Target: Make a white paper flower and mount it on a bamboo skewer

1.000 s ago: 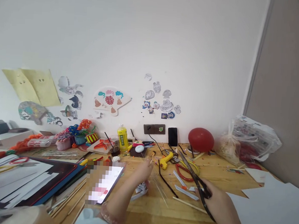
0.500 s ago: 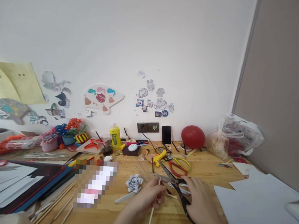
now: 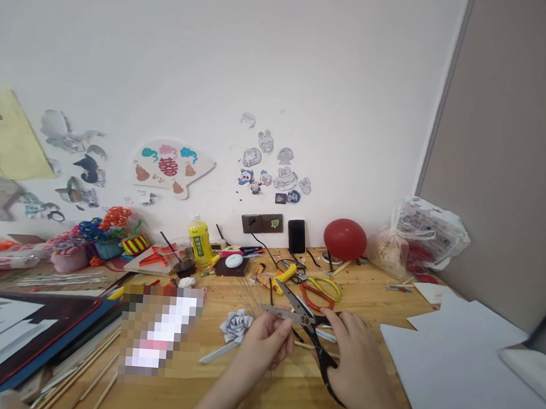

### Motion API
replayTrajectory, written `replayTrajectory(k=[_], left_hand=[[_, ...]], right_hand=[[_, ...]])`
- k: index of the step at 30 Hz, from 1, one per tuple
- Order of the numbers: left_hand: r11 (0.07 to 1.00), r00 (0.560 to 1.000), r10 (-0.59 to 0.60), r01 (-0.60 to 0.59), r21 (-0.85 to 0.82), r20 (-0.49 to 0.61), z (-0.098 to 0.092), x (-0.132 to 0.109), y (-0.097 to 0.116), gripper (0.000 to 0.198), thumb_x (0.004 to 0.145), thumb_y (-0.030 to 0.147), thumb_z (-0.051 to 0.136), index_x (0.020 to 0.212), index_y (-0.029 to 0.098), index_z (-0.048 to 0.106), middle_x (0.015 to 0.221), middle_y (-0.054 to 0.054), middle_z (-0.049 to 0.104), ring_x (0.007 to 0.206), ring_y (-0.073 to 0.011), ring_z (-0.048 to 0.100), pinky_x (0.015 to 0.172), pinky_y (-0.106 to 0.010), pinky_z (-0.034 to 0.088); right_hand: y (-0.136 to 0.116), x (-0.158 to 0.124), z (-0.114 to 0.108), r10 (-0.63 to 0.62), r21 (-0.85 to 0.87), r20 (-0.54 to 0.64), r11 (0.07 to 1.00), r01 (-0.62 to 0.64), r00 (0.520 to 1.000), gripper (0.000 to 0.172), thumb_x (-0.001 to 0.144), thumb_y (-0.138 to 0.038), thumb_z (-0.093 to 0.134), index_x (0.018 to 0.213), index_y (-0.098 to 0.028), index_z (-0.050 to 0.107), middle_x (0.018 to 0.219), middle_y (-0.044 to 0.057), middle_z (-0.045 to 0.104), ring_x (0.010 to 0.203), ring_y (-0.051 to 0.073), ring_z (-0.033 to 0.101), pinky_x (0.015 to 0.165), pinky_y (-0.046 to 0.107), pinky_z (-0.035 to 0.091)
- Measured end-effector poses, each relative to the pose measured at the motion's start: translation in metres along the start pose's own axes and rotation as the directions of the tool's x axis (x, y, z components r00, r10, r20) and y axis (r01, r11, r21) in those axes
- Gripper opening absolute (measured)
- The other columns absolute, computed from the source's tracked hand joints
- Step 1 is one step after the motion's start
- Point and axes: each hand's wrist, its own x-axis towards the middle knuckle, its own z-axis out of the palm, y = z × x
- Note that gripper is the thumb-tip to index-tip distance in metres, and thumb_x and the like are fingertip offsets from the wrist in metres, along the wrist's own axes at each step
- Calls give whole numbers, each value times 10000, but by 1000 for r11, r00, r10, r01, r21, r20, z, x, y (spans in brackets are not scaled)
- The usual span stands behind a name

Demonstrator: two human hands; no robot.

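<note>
My right hand [image 3: 360, 360] is closed around the black handles of a pair of scissors [image 3: 309, 319], whose blades stand apart and point up and to the left. My left hand [image 3: 268, 341] is pinched on a thin wooden stick, now mostly covered by the fingers, close against the lower blade. Left of that hand lies a folded grey-white paper flower [image 3: 236, 325], with a narrow paper strip [image 3: 219, 352] below it. Another wooden stick [image 3: 307, 345] lies on the table behind the hands.
Beyond the hands are a yellow glue gun [image 3: 285, 276], red and yellow looped handles [image 3: 325, 292], a phone [image 3: 297, 236] and a red balloon [image 3: 345, 239]. A yellow-labelled bottle [image 3: 199, 242] stands further left. White paper sheets [image 3: 453, 360] lie right; wooden sticks [image 3: 86, 366] lie left.
The view has turned slightly, shifting the scene left and up. My left hand has risen towards the blades, and the stick's upper length above the fingers has become mostly hidden.
</note>
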Motion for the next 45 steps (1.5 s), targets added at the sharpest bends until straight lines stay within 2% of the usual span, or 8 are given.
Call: replayTrajectory(k=[3,13,20,23,27,32,41,45], left_hand=[[996,996,73,-75,-46,-48,3,-1,-1,500,619,669,529,748,198,424,444,78,500,268,-30,256,299,-182,163],[990,964,135,-139,-3,-231,6,-9,5,459,585,610,623,600,193,431,441,90,375,387,-48,309,365,-189,198],[987,974,158,-162,-14,-161,6,-12,11,426,654,594,577,609,200,420,392,108,353,346,-34,261,362,-181,178],[988,977,141,-149,-40,-158,6,-14,15,416,614,557,642,710,195,461,448,99,416,353,-30,273,355,-177,179],[985,984,104,-122,-122,-145,4,-15,17,457,590,522,683,818,199,456,450,122,393,337,-23,241,341,-167,169],[979,985,128,-144,-142,-118,6,-15,17,428,619,555,642,713,196,429,378,136,345,307,-20,239,325,-159,149],[985,972,121,-143,-99,-201,6,-12,13,459,591,587,638,652,188,418,343,141,337,288,-12,240,314,-146,129],[984,969,119,-143,-102,-216,2,-6,5,463,609,601,610,615,205,371,316,147,320,266,-6,209,295,-131,135]], right_hand=[[-2,0,-5,-22,-7,-18,1000,22,1000,614,663,-108,528,1252,-220,395,895,65,514,845,245,491,715,373,430],[-9,2,-20,-96,-96,-76,991,88,993,480,649,-126,507,1128,-166,514,769,61,529,718,220,491,615,325,411],[-3,-2,-16,-150,-78,-137,987,140,979,403,723,-115,482,1122,-157,503,765,62,562,725,211,510,644,315,401],[-2,1,-17,-118,-109,-138,989,103,983,444,740,-191,533,1178,-157,468,766,59,532,738,224,488,657,341,402],[-5,3,-20,-115,-96,-108,990,104,988,508,719,-182,553,1215,-145,446,783,59,500,747,228,462,646,353,405],[-9,3,-21,-141,-74,-139,988,132,980,513,690,-107,490,1201,-143,460,747,45,480,721,210,453,636,333,399],[-5,0,-18,-238,-186,-216,962,200,947,491,572,-27,393,1033,-97,548,648,43,508,641,206,460,576,310,374],[-4,-2,-16,-258,-197,-209,956,218,943,525,556,-6,382,1048,-82,551,673,55,555,657,202,483,582,300,377]])
